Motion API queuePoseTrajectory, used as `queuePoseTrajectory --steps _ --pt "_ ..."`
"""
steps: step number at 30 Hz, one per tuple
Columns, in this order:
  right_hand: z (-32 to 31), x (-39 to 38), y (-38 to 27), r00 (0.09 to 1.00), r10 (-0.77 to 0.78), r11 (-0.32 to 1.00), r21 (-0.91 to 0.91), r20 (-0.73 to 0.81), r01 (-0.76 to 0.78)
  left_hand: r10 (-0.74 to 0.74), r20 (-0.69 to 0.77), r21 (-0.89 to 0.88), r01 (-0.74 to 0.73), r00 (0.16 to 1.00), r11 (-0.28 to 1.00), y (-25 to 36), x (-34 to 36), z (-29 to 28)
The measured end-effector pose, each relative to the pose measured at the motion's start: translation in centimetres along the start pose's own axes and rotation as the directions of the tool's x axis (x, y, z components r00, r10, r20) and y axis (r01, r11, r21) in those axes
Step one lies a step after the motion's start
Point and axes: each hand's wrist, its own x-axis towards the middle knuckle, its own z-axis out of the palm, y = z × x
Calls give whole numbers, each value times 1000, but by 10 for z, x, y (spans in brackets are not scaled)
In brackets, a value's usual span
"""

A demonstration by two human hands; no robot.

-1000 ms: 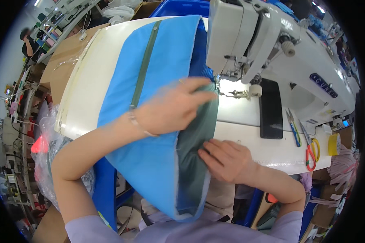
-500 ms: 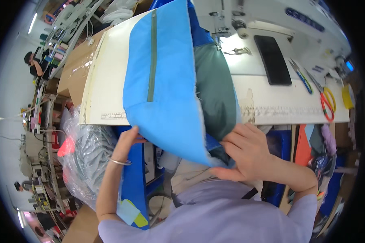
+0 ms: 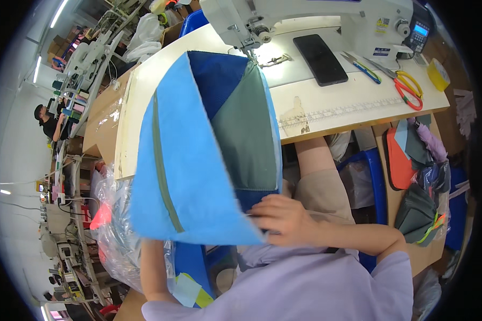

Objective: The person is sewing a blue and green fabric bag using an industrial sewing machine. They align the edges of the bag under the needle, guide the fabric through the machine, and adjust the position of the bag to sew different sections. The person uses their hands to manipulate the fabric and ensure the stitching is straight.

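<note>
A light blue fabric bag piece (image 3: 190, 171) with a dark green zipper strip (image 3: 160, 166) spans from the sewing machine's needle area toward my lap. Its raw-edged opening gapes, showing a grey-green panel (image 3: 243, 134) and dark blue lining (image 3: 211, 77) inside. My right hand (image 3: 285, 220) is closed on the near corner of the opening, fingers bent over the edge. Below the panel's near left edge my left forearm (image 3: 154, 270) goes under the fabric; the left hand itself is hidden. At its far end the bag lies by the needle (image 3: 250, 53).
The white sewing machine (image 3: 305, 18) stands over the pale table (image 3: 326, 115). A black phone (image 3: 320, 60), blue-handled snips (image 3: 367, 72), red-and-yellow scissors (image 3: 407, 91) and yellow tape (image 3: 438, 75) lie at right. Fabric pieces (image 3: 399, 158) rest lower right; a plastic-wrapped bundle (image 3: 112, 235) is left.
The bag's near end has swung left and its opening has widened, showing more inside. My left hand has gone under the fabric. My right hand has moved left with the corner.
</note>
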Motion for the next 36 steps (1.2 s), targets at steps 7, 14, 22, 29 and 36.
queuePoseTrajectory --steps 7,14,22,29,36 --pt "10 -21 -10 995 91 983 -154 -40 -96 -111 29 286 98 993 953 -41 67 38" --pt "-26 0 -46 997 43 963 263 65 -58 -25 45 563 -5 999 826 -26 105 42" --pt "-35 3 -52 999 21 864 504 -42 3 51 131 792 -136 990 595 -30 197 62" --pt "-49 -17 -33 887 279 355 819 368 -451 35 106 942 -111 994 317 -37 307 66" --pt "-9 -24 4 615 458 -353 767 641 -536 -31 105 981 -98 994 168 -55 383 69"
